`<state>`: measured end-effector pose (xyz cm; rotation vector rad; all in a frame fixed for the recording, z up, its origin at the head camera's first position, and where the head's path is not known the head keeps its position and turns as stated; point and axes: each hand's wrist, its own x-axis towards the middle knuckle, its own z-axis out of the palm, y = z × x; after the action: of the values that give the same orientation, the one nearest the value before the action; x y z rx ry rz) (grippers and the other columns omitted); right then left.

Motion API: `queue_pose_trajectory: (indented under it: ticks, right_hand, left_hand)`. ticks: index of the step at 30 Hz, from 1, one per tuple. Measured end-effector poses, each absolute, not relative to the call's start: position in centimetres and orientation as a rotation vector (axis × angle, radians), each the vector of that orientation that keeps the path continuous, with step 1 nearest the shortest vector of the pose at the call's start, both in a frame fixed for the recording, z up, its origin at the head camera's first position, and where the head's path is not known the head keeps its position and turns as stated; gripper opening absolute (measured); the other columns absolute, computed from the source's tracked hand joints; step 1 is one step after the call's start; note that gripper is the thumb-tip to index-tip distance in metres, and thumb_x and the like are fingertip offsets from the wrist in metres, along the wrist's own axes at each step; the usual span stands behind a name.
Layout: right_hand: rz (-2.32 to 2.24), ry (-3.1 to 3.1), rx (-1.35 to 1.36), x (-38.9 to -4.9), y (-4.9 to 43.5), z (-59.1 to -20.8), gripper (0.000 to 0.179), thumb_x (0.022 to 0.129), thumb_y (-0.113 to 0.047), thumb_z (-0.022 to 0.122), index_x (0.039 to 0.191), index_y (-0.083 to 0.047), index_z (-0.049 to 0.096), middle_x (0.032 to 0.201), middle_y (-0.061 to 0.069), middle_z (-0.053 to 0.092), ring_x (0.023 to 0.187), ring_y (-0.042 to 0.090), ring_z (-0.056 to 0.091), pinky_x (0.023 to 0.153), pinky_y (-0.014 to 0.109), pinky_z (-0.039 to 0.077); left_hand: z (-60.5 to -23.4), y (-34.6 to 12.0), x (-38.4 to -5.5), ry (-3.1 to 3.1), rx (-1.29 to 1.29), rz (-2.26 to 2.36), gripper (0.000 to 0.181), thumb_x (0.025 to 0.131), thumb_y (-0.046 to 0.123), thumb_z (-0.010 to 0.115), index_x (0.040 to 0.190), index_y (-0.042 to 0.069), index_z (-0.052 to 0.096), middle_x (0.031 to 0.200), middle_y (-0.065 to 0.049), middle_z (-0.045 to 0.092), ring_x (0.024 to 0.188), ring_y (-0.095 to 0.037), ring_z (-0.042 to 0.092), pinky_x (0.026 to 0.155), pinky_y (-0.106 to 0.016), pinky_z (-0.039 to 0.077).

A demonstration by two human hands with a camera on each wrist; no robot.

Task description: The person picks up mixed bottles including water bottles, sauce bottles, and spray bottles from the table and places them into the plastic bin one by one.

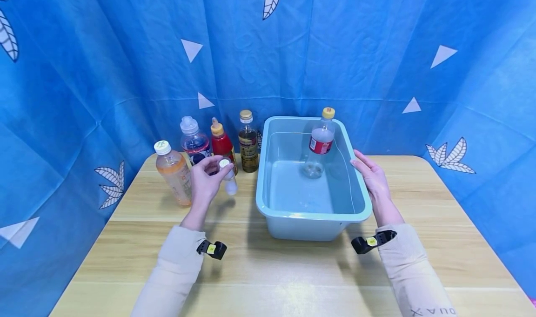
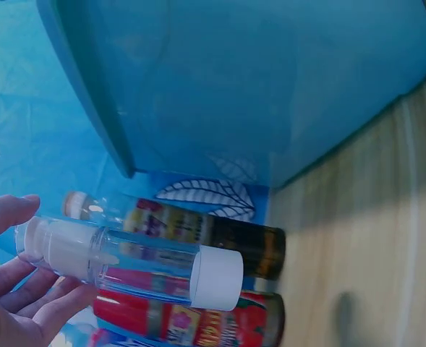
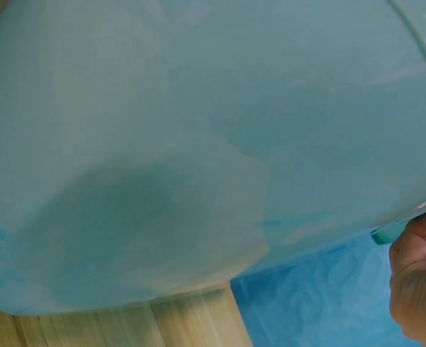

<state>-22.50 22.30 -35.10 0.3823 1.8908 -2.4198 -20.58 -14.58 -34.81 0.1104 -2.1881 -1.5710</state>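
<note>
A small clear bottle (image 1: 230, 182) with a white cap and a white bottom hangs above the table, its cap end pinched by the thumb and fingers of my left hand (image 1: 206, 181). In the left wrist view, the same bottle (image 2: 147, 262) lies across the frame, held by my left hand (image 2: 17, 289). A light blue plastic basin (image 1: 310, 224) stands right of it. My right hand (image 1: 374, 178) grips the basin's right rim; the right wrist view shows only part of that hand (image 3: 419, 278) beside the basin wall (image 3: 198, 144). Inside the basin leans a yellow-capped clear bottle with a red label (image 1: 320, 147).
Left of the basin stand an orange-tinted bottle (image 1: 173, 175), a clear-capped bottle (image 1: 196, 142), a red sauce bottle (image 1: 222, 145) and a dark-liquid bottle (image 1: 248, 145). A blue curtain (image 1: 268, 65) rises behind the wooden table (image 1: 293, 270).
</note>
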Motion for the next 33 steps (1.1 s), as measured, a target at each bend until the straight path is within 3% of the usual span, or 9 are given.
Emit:
queue_pose_trajectory:
  ticks: [11, 19, 28, 33]
  right_hand:
    - [-2.440, 1.866, 0.381, -22.4, 22.4, -35.1, 0.058, 0.083, -0.018, 0.063, 0.135, -0.011, 0.038, 0.092, -0.009, 0.061, 0.077, 0.004, 0.061, 0.066, 0.018, 0.049]
    - [-2.434, 1.878, 0.381, -22.3, 22.2, -34.8, 0.058, 0.083, -0.018, 0.063, 0.134, -0.011, 0.039, 0.096, -0.008, 0.059, 0.078, 0.003, 0.060, 0.067, 0.017, 0.049]
    - [-2.406, 1.897, 0.381, -21.8, 21.9, -34.2, 0.059, 0.084, -0.018, 0.062, 0.136, -0.010, 0.036, 0.107, -0.004, 0.054, 0.079, 0.003, 0.060, 0.067, 0.017, 0.049]
    - [-2.411, 1.891, 0.372, -22.1, 22.1, -34.5, 0.059, 0.084, -0.018, 0.062, 0.136, -0.011, 0.036, 0.102, -0.005, 0.056, 0.079, 0.004, 0.061, 0.067, 0.018, 0.049]
  left_hand:
    - [-31.9, -14.1, -19.4, -2.207, 0.005, -1.553, 0.032, 0.074, 0.019, 0.073, 0.098, -0.001, 0.064, 0.096, -0.012, 0.063, 0.079, -0.019, 0.058, 0.075, -0.032, 0.048]
    - [-29.8, -13.8, -18.7, -2.200, -0.091, -1.554, 0.032, 0.075, 0.019, 0.072, 0.098, -0.002, 0.064, 0.096, -0.015, 0.064, 0.082, -0.023, 0.059, 0.078, -0.037, 0.048]
    - [-27.4, -13.1, -18.0, -2.239, -0.169, -1.488, 0.032, 0.075, 0.021, 0.072, 0.098, 0.000, 0.064, 0.094, -0.010, 0.064, 0.078, -0.017, 0.057, 0.073, -0.034, 0.048]
    - [-26.1, -12.5, -17.9, -2.276, -0.181, -1.455, 0.036, 0.074, 0.025, 0.073, 0.100, 0.003, 0.064, 0.093, -0.008, 0.063, 0.080, -0.016, 0.059, 0.075, -0.033, 0.049]
